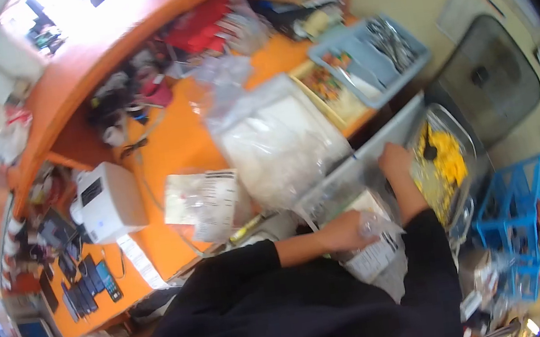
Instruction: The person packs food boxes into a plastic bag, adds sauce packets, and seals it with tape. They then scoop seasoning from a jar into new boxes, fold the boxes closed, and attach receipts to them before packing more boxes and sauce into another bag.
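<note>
My left hand (350, 231) is closed on the gathered top of a clear plastic bag (387, 227), close in front of my body. A printed paper slip (374, 260) shows on the bag, and a white item inside it is partly visible. My right hand (395, 157) reaches down over a grey plastic bin (368, 161), beside a metal tray (468, 135) of yellow food (450, 162). The right fingers are blurred and turned away, so their grip does not show. A dark ladle (429, 151) rests in the yellow food.
On the orange counter (179, 153) are a stack of clear bags (280, 140), a bagged order with a receipt (203, 204), a white printer (110, 200) and several phones (88, 291). A blue-grey cutlery bin (372, 59) stands behind. Blue baskets (516, 225) sit at right.
</note>
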The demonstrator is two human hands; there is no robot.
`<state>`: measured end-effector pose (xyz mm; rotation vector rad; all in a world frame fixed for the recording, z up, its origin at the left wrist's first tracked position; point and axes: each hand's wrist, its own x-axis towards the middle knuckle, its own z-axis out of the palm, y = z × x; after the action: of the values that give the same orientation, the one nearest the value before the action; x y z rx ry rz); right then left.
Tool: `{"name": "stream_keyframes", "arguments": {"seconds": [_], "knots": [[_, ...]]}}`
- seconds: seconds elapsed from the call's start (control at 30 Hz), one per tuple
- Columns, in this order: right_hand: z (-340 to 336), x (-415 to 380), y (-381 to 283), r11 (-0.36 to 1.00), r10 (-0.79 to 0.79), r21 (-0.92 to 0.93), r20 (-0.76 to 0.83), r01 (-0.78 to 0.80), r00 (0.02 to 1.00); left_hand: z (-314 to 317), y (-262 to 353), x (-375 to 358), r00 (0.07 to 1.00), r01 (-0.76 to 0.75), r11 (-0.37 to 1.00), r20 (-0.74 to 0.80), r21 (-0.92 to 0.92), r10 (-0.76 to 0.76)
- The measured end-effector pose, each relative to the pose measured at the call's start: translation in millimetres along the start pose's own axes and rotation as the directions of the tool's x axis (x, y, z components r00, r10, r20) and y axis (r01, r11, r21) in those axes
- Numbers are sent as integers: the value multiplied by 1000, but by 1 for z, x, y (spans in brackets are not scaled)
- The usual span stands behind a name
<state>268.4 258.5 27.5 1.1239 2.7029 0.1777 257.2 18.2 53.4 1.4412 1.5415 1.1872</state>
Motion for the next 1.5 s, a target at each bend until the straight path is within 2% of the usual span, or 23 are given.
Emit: {"name": "stream_keyframes", "arguments": {"seconds": [0.03,0.1,0.17,0.23,0.3,0.37,0.47,0.5,0.6,0.67,0.77,0.8,0.87,0.9,0.97,1.0,1.03,1.1,1.13,1.2,1.37,1.47,1.5], "knots": [[-9,-1,0,983,88,168,-60,-77,994,1,3,-1,995,96,994,-16,42,-95],[-49,-33,20,773,40,627,-207,101,978,0,9,-4,957,290,952,-40,95,-288],[-99,-84,42,193,-61,972,-125,135,990,-16,32,-4,905,424,902,73,-81,-419],[-117,-135,64,79,-53,994,-66,70,996,-17,38,-3,876,483,842,132,-241,-464],[-114,-175,83,-18,-224,999,-35,32,974,-8,30,-1,880,463,798,97,-386,-464],[-90,-203,86,-170,-276,981,40,-90,960,-6,31,1,890,440,791,94,-425,-445],[-43,-221,62,-295,-80,940,156,-173,985,15,18,2,951,276,809,26,-519,-308],[-25,-224,57,-275,-3,952,143,-138,990,26,10,1,970,200,811,-8,-549,-245],[-1,-228,45,-259,171,965,93,-46,981,47,-4,-3,988,-53,980,-154,-192,23],[-5,-229,38,-319,224,948,79,-4,971,42,0,-7,963,-248,969,-102,16,249],[-4,-229,38,-80,160,994,80,-68,984,36,6,-6,878,-468,804,91,367,470],[-6,-230,36,63,135,998,2,-11,991,37,5,-7,846,-523,713,177,467,504],[-10,-233,30,339,65,937,-112,84,992,37,-7,-9,875,-481,738,209,473,437],[2,-232,31,361,54,922,-174,143,983,37,-11,-7,882,-472,749,233,465,410],[17,-236,37,374,60,906,-237,198,970,33,0,-6,990,-140,973,40,185,135],[16,-239,34,359,79,911,-245,201,966,28,14,-7,997,-65,993,-23,95,68],[22,-241,34,296,99,941,-202,165,975,25,24,-7,997,15,1000,-76,2,-15],[21,-245,38,240,135,967,-122,87,983,41,-2,0,965,-109,993,-237,39,115],[15,-248,37,241,154,970,-80,41,985,46,7,2,974,0,998,-224,-65,-15],[17,-252,35,37,197,999,18,-26,980,45,32,3,947,239,945,-160,-224,-277],[13,-248,37,-280,202,954,164,-104,965,42,28,1,959,240,940,-92,-243,-268],[13,-247,40,-329,206,936,204,-128,957,38,29,-1,968,225,970,-90,-88,-233],[15,-247,42,-258,196,960,166,-112,967,38,29,1,977,199,980,-76,-17,-199]]}}
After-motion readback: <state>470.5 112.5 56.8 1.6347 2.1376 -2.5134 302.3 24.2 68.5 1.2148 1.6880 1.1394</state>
